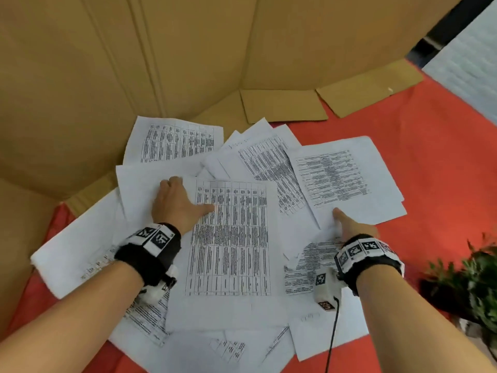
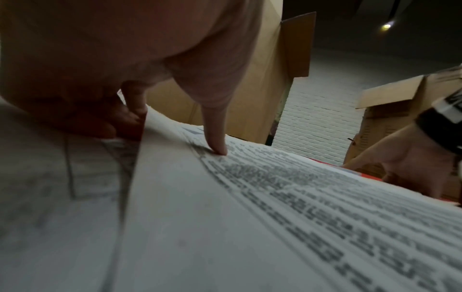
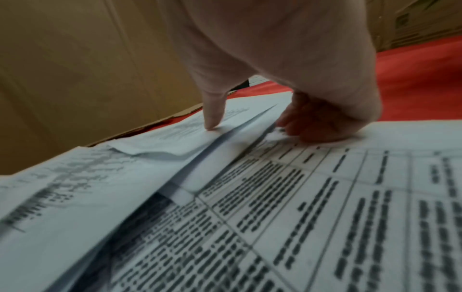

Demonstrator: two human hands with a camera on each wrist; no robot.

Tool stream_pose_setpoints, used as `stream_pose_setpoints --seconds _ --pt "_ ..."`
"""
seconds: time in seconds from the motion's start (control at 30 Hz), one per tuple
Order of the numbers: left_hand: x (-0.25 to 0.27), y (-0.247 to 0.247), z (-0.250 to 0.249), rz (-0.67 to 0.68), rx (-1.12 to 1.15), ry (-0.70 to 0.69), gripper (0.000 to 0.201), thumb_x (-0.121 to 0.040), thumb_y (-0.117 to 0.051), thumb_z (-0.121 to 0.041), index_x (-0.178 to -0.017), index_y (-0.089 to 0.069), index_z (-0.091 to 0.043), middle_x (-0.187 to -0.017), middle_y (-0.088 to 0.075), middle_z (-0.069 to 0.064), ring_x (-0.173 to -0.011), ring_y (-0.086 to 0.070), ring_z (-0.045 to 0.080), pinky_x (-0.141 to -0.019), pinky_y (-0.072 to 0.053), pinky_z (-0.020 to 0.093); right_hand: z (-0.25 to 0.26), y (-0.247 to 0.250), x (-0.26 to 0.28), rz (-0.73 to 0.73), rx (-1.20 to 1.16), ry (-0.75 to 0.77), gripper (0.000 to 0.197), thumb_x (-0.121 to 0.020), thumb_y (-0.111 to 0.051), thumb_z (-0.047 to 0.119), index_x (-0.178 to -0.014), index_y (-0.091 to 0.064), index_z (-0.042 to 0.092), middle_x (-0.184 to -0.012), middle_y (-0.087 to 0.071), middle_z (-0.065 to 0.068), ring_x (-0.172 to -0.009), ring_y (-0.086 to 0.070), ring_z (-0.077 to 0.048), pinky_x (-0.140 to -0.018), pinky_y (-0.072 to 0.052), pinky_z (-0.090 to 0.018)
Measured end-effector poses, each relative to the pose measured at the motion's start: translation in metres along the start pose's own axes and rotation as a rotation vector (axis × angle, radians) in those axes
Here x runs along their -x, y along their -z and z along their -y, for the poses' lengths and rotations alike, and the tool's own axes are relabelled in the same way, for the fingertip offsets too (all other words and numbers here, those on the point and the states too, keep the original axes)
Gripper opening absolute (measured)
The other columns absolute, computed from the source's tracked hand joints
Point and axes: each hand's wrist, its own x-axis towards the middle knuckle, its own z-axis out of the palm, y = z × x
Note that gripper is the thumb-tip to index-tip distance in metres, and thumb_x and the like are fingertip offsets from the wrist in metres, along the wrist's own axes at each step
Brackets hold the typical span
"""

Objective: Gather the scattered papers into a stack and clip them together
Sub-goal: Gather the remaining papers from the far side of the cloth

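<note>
Several printed white sheets lie scattered and overlapping on a red cloth point(image 1: 430, 157). My left hand point(image 1: 191, 195) pinches the left edge of the central table-printed sheet point(image 1: 231, 246): the thumb point(image 2: 217, 148) presses on top and the fingers point(image 2: 133, 106) curl under the edge. My right hand point(image 1: 347, 224) pinches the near corner of the right-hand sheet point(image 1: 338, 176), with the thumb point(image 3: 212, 120) on top and the fingers point(image 3: 310, 126) curled beneath it, against a lower page. More sheets point(image 1: 177, 141) lie behind, to the left and near me.
Tall cardboard panels point(image 1: 134, 63) wall off the back and left, with flaps point(image 1: 282, 106) lying on the cloth. A green plant point(image 1: 473, 281) stands at the near right. A black cable point(image 1: 332, 337) hangs from my right wrist over the papers.
</note>
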Motion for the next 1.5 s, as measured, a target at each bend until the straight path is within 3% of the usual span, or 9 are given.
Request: stream_pose_setpoints --seconds 0.07,0.23,0.43,0.63,0.87,1.07,1.17,1.3,1.5 --pt "0.001 -0.006 0.002 0.018 0.010 -0.028 0.090 -0.064 -0.082 -0.053 -0.135 -0.045 -0.012 -0.135 -0.053 0.010 -0.124 -0.050 0.032 -0.100 -0.045 0.046 -0.003 -0.007 -0.012 -0.034 0.042 -0.005 0.105 -0.039 -0.064 0.080 -0.109 -0.064 0.001 -0.114 -0.068 -0.017 -0.105 -0.064 -0.036 -0.093 -0.052 -0.047" --pt "0.005 -0.006 0.004 0.061 0.166 -0.084 0.049 -0.080 -0.074 -0.037 -0.123 -0.058 -0.018 -0.119 -0.066 0.001 -0.108 -0.062 0.028 -0.093 -0.051 0.045 0.009 0.004 0.014 -0.218 -0.175 0.189 0.029 -0.085 -0.065 0.016 -0.112 -0.060 0.007 -0.108 -0.067 -0.014 -0.095 -0.064 -0.033 -0.076 -0.052 -0.037" --pt "0.016 0.000 -0.005 0.186 0.329 -0.110 0.034 -0.085 -0.069 -0.010 -0.118 -0.061 -0.015 -0.114 -0.068 0.002 -0.105 -0.064 0.025 -0.096 -0.052 0.043 0.016 0.076 0.055 -0.539 -0.237 0.481 0.029 -0.090 -0.057 0.017 -0.112 -0.060 -0.001 -0.100 -0.064 -0.019 -0.091 -0.059 -0.029 -0.080 -0.043 -0.038" --pt "0.043 0.001 -0.002 0.290 0.344 -0.122 0.034 -0.083 -0.069 -0.007 -0.116 -0.063 -0.016 -0.109 -0.069 0.003 -0.102 -0.065 0.024 -0.093 -0.053 0.040 -0.002 0.143 0.103 -0.644 -0.373 0.771 0.009 -0.085 -0.055 0.027 -0.090 -0.060 0.020 -0.069 -0.046 0.015 -0.056 -0.044 0.006 -0.065 -0.034 -0.027" --pt "0.089 -0.016 -0.003 0.489 0.235 -0.190 0.036 -0.084 -0.069 -0.009 -0.119 -0.062 -0.013 -0.114 -0.069 0.005 -0.103 -0.065 0.024 -0.089 -0.053 0.036 -0.018 0.185 0.144 -0.512 -0.556 0.803 0.018 -0.081 -0.060 0.028 -0.073 -0.056 0.043 -0.074 -0.054 0.014 -0.075 -0.053 -0.014 -0.072 -0.051 -0.045" --pt "0.122 -0.005 -0.028 -0.001 0.125 -0.360 0.106 -0.061 -0.082 -0.058 -0.141 -0.034 -0.010 -0.141 -0.042 0.009 -0.131 -0.041 0.027 -0.108 -0.037 0.048 -0.036 0.201 0.173 -0.440 -0.586 0.832 0.013 -0.083 -0.061 0.023 -0.076 -0.055 0.034 -0.077 -0.061 0.012 -0.077 -0.058 -0.015 -0.075 -0.055 -0.043" --pt "0.120 0.006 -0.068 0.305 0.494 -0.417 0.128 -0.050 -0.086 -0.059 -0.149 -0.019 -0.016 -0.154 -0.030 0.006 -0.139 -0.034 0.020 -0.116 -0.031 0.041 -0.039 0.211 0.190 -0.321 -0.591 0.875 0.013 -0.087 -0.061 0.017 -0.080 -0.057 0.028 -0.080 -0.065 0.009 -0.072 -0.061 -0.008 -0.069 -0.053 -0.028" --pt "0.114 0.005 -0.106 0.871 0.793 -0.374 0.044 -0.085 -0.073 -0.012 -0.126 -0.059 -0.006 -0.132 -0.062 0.010 -0.119 -0.061 0.023 -0.113 -0.039 0.045 -0.042 0.224 0.198 -0.236 -0.534 0.780 0.016 -0.089 -0.061 0.013 -0.079 -0.060 0.025 -0.079 -0.065 0.008 -0.068 -0.061 -0.006 -0.068 -0.053 -0.026" --pt "0.096 0.007 -0.082 0.681 0.302 -0.481 0.032 -0.083 -0.076 -0.023 -0.109 -0.068 -0.005 -0.109 -0.070 0.004 -0.105 -0.065 0.024 -0.093 -0.049 0.031 -0.068 0.246 0.187 -0.487 -0.070 0.879 0.014 -0.093 -0.055 0.020 -0.104 -0.064 0.016 -0.092 -0.066 -0.007 -0.075 -0.058 -0.014 -0.071 -0.048 -0.030"
